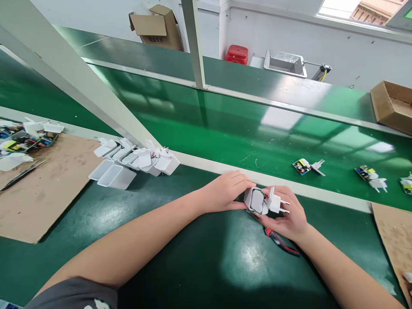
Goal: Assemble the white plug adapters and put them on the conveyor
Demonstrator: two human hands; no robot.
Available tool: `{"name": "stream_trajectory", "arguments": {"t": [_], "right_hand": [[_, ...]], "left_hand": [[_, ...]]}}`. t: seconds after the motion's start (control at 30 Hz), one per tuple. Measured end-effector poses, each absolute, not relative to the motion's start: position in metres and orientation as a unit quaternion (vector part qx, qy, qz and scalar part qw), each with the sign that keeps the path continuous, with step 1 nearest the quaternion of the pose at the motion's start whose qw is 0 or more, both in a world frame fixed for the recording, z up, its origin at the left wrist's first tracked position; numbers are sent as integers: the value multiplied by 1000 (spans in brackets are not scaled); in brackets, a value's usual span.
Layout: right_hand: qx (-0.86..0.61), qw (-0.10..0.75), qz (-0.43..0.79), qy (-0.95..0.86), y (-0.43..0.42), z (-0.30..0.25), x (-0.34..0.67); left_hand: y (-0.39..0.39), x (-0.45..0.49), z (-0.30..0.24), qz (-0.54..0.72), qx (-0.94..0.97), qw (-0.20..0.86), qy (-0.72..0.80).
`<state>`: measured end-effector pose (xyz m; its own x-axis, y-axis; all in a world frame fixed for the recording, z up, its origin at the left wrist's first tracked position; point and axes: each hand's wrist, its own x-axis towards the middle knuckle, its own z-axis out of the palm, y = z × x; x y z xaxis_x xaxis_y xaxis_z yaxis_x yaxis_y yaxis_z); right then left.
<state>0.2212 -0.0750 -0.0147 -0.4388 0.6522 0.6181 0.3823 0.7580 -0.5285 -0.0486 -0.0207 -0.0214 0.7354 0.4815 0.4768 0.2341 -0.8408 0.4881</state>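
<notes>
Near left: one dark sleeve (pixel 74 292), cut off by the view's edge. On the green bench (pixel 193 262): red-and-black pliers (pixel 279 241), tips partly hidden. Above them: one white charger (pixel 257 201), pronged plug (pixel 274 203) facing right, inner wiring (pixel 266 196) hard to make out. We record the left hand (pixel 227 192), back upward, gripping its left end; the right hand (pixel 292 216), fingers curled behind, thumb near, grasping the plug end. Beyond: green belt (pixel 225 128), three circuit boards (pixel 302 166), the rightmost cut off. Far right: one carton (pixel 385 109), also cut off.
</notes>
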Motion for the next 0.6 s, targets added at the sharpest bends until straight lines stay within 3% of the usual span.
{"name": "stream_trajectory", "arguments": {"t": [0.6], "right_hand": [[-322, 427, 134, -834, -76, -16, 221]], "left_hand": [[-20, -48, -24, 298, 916, 187, 196]]}}
